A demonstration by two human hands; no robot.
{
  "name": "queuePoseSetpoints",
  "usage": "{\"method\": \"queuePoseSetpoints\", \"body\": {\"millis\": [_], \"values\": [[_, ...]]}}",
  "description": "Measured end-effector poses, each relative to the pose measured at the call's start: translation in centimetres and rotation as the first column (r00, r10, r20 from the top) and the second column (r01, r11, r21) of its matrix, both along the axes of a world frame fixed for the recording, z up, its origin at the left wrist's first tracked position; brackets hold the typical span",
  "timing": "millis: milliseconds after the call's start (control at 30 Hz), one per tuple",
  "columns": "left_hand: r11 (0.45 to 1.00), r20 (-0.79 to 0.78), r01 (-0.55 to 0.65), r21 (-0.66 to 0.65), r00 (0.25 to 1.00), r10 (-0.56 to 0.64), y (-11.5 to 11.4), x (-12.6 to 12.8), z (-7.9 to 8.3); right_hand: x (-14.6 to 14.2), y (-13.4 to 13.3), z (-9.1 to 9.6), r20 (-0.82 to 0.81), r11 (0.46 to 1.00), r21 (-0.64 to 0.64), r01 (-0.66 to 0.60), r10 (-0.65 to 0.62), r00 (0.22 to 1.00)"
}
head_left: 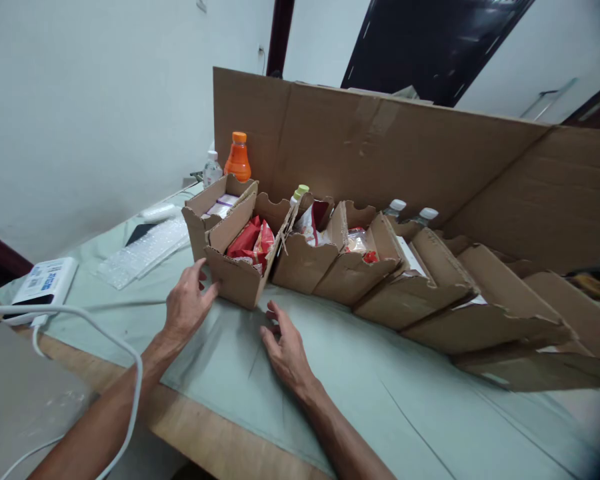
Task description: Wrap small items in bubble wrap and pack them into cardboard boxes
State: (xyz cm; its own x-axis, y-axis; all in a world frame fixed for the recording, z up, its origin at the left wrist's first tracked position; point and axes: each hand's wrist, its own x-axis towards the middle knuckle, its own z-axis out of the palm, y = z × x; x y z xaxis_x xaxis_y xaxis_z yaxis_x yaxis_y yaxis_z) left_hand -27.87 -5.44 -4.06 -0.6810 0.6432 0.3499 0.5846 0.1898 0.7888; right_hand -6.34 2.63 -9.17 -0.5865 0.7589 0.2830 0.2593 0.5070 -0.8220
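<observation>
My left hand (187,301) is at the lower left corner of a cardboard box (234,279), its thumb and forefinger apart; I cannot tell whether the fingertips touch it. Red packets (254,240) lie inside this box, which juts slightly forward of its neighbours. Just short of the box's right front corner, my right hand (284,347) hovers over the table cloth, fingers loosely bent, holding nothing. Behind on the left stands another cardboard box (197,230) with white and purple packs (223,205) in it. To the right, one box holds a white and dark red packet (311,223).
More cardboard boxes (415,293) run to the right. A tall cardboard panel (400,150) stands behind, near an orange bottle (238,159) and clear bottles (212,170). Bubble wrap (143,252) and a white device (45,287) lie left. A white cable (130,353) crosses my left forearm.
</observation>
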Motion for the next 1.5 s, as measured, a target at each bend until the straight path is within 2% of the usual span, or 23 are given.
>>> {"method": "queuePoseSetpoints", "body": {"millis": [67,100,233,300,567,633,700,800,900,967,1067,1133,1200,1267,1400,1500], "values": [[0.998,0.028,-0.063,0.006,0.998,0.063,-0.4,0.7,0.2,0.4,-0.2,-0.8,0.009,0.998,0.059,-0.017,0.017,1.0],[0.999,0.055,-0.048,0.012,0.997,0.047,-0.8,1.4,0.2,0.5,-0.2,-1.1,0.011,0.996,0.086,-0.026,0.025,1.0],[0.973,0.147,0.227,0.037,0.962,-0.23,-0.5,4.1,-0.1,0.7,-0.3,-1.5,0.004,0.989,0.14,-0.049,0.049,0.999],[0.957,0.155,0.287,0.047,0.944,-0.291,1.0,4.8,-0.3,0.6,-0.3,-1.5,0.002,0.988,0.144,-0.05,0.051,0.999],[0.953,0.06,0.302,0.032,0.951,-0.303,9.1,3.8,-1.1,0.6,-0.3,-1.8,-0.001,0.987,0.157,-0.045,0.045,0.999],[0.954,0.035,0.3,0.016,0.953,-0.301,10.2,3.5,-1.4,0.6,-0.2,-1.9,-0.002,0.987,0.156,-0.046,0.047,0.999],[0.951,0.019,0.31,-0.007,0.951,-0.31,10.3,3.6,-1.7,0.6,-0.2,-1.9,-0.004,0.987,0.154,-0.049,0.05,0.999],[0.924,-0.007,0.379,-0.053,0.925,-0.38,8.0,4.2,-1.7,0.5,-0.1,-1.8,-0.008,0.987,0.149,-0.053,0.055,0.998],[0.868,-0.031,0.487,-0.099,0.87,-0.492,2.9,4.6,-1.4,0.6,-0.1,-1.6,-0.014,0.988,0.142,-0.058,0.06,0.998],[0.853,-0.053,0.506,-0.128,0.855,-0.515,-1.0,4.0,-1.6,0.7,-0.1,-1.6,-0.014,0.989,0.137,-0.062,0.065,0.998],[0.907,-0.121,0.389,-0.161,0.905,-0.409,-6.0,1.8,-2.8,0.8,0.0,-1.3,-0.006,0.988,0.137,-0.07,0.072,0.997],[0.948,-0.156,0.285,-0.139,0.94,-0.305,-8.1,0.2,-4.2,0.5,0.0,-0.5,0.011,0.988,0.139,-0.072,0.071,0.997],[0.973,-0.186,0.218,-0.081,0.955,-0.229,-9.3,-0.8,-5.5,-0.6,0.1,1.4,0.03,0.987,0.138,-0.082,0.078,0.996],[0.981,-0.208,0.191,-0.022,0.959,-0.192,-9.8,-1.1,-6.4,-2.5,0.4,4.3,0.047,0.984,0.15,-0.098,0.092,0.995],[0.988,-0.213,0.148,0.038,0.967,-0.137,-9.7,-0.8,-7.2,-8.8,2.0,11.4,0.091,0.955,0.27,-0.125,0.104,0.99],[0.991,-0.201,0.114,0.073,0.975,-0.097,-9.7,-0.8,-7.4,-14.0,3.9,15.1,0.24,0.93,0.347,-0.12,0.036,0.97]]}}
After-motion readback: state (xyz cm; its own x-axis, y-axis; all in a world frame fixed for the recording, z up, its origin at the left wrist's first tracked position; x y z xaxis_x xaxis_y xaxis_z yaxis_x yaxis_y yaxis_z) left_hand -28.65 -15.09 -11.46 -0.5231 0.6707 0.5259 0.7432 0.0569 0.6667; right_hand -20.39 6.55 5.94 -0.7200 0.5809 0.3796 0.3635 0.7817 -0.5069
